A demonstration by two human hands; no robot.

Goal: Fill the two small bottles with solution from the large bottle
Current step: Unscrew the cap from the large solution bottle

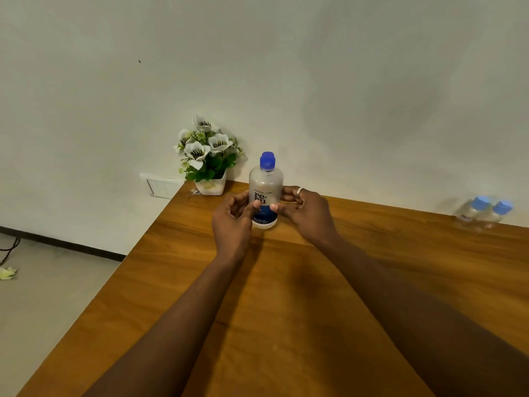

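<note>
Toward the far edge of the table, just beside the flower pot, the large bottle stands upright with its blue cap on. Seen from the head camera, the left hand and right hand bracket the bottle's lower half, thumbs at the label and fingers curled round the sides; whether each grip actually presses the bottle or only brushes it, I cannot tell.

The bottle looks like smooth, stiff plastic with a glossy label, probably a little slippery, and its cloudy body suggests a fair load of liquid, so likely weighty for its size. A hold round the waist, above the blue band, seems safest, with the other hand free for the cap.

The two small bottles stand together, capped, well to the right of the large bottle and near the table's back edge; they look light and easy to tip.

Between the large bottle and the small ones the table lies bare, giving open room to slide or carry. To the left of the large bottle the table's edge runs close, beyond the pot, with the floor below.
</note>
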